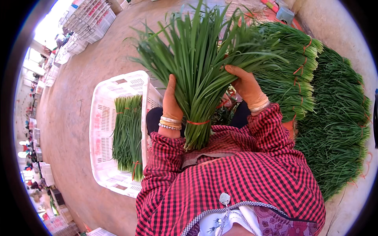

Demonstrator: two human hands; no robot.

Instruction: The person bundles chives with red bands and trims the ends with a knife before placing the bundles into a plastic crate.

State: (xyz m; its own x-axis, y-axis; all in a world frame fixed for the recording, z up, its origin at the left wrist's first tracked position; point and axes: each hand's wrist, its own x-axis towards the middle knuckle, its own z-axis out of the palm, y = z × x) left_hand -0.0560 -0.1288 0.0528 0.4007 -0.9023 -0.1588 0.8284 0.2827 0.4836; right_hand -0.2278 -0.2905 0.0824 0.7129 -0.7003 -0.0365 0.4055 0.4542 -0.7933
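Note:
A bundle of long flat green leaves, probably garlic chives (pixel 196 88), stands upright over my lap, with a red tie around its lower part and its leaves fanned out at the top. My left hand (pixel 172 101), in an orange glove, lies flat along the bundle's left side, thumb upward. On the right side my right hand (pixel 246 84), gloved too, holds back leaves that lean to the right. At the left, a white plastic basket (pixel 100 165) contains tied bundles of the same greens (pixel 128 132).
Tied green bundles (pixel 286 73) are piled at my right, with a darker row (pixel 333 126) beyond them along the pale wall (pixel 333 26). Stacked white crates (pixel 97 26) stand at the upper left. A small blue-grey stool (pixel 285 15) is at the upper right.

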